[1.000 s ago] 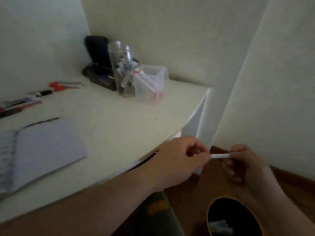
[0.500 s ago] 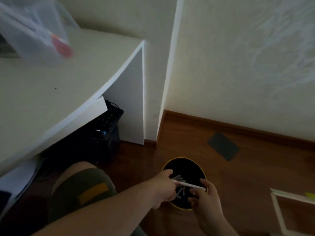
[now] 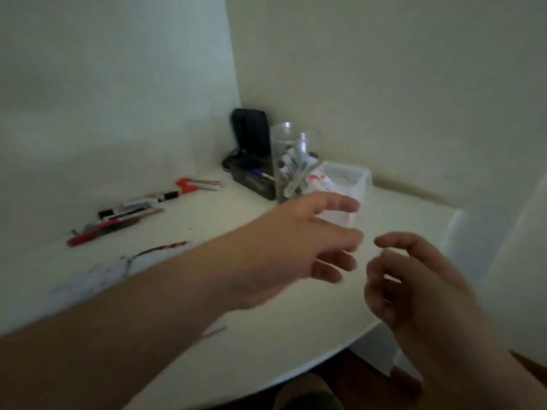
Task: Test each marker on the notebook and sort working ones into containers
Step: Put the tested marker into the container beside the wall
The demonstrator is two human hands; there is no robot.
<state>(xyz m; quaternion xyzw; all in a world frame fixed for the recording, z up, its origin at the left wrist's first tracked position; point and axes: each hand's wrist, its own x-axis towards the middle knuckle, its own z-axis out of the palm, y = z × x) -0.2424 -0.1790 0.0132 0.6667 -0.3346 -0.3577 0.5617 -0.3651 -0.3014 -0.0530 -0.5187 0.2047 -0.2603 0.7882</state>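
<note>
Over the white desk (image 3: 266, 327) my left hand (image 3: 284, 250) hovers with fingers spread and nothing in it. My right hand (image 3: 414, 282) is beside it, fingers loosely curled and apart, also holding nothing. Several markers (image 3: 127, 214), black and red, lie in a row at the back left of the desk. A tall clear glass (image 3: 288, 161) holds several markers in the corner, and a clear square tub (image 3: 349, 184) with a red-capped marker stands just right of it, partly behind my left fingers. The open notebook (image 3: 97, 276) lies at the left, mostly hidden by my left forearm.
A black holder and dark tray (image 3: 248, 155) stand in the corner behind the glass. Red-handled scissors (image 3: 195, 184) lie near the back wall. Walls close the desk at the back and left. The desk's curved edge runs at the right and front, with dark floor below.
Half a second ago both hands held a white marker over a dark bin on the floor. Now the view is back on the desk and both hands hold nothing.
</note>
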